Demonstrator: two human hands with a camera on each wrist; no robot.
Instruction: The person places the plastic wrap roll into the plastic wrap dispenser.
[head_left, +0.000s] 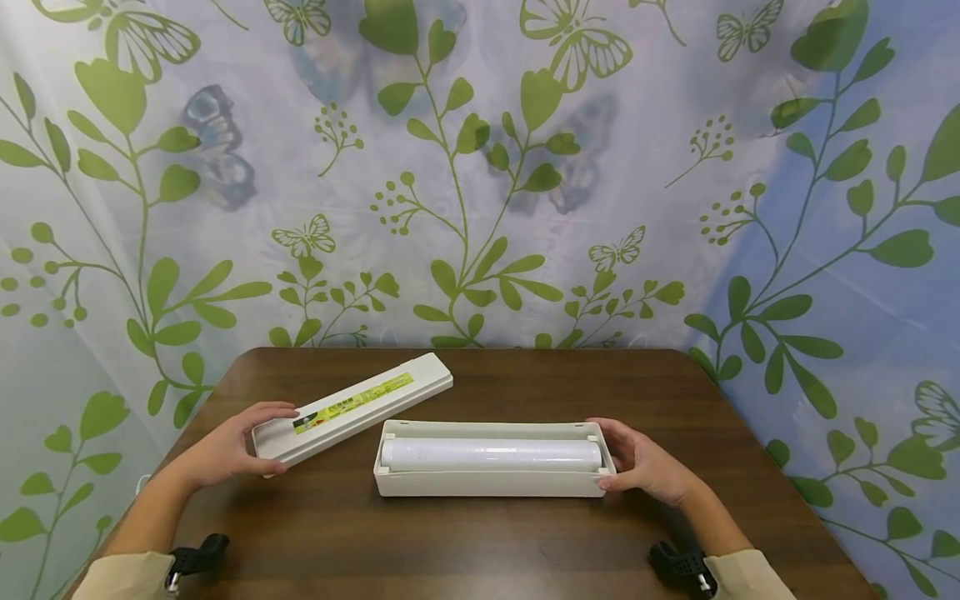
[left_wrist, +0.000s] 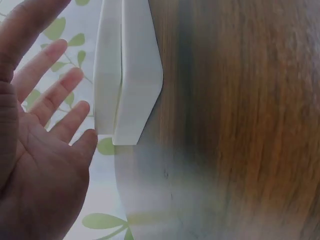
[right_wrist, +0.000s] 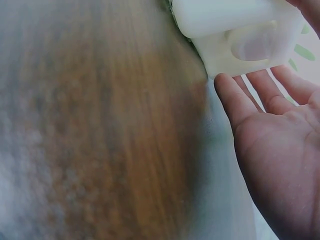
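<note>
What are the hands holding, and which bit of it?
The left hand holds the white lid by its left end; the right hand grips the white box by its right end.

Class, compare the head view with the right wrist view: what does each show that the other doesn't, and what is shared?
Only the head view shows the left hand gripping the lid, the yellow label, and the open top of the box with the roll inside.

Only the right wrist view shows the palm side of the right hand and a rounded hollow or hole in the box's end.

Both show the right hand at the box, the table and leafy backdrop.
</note>
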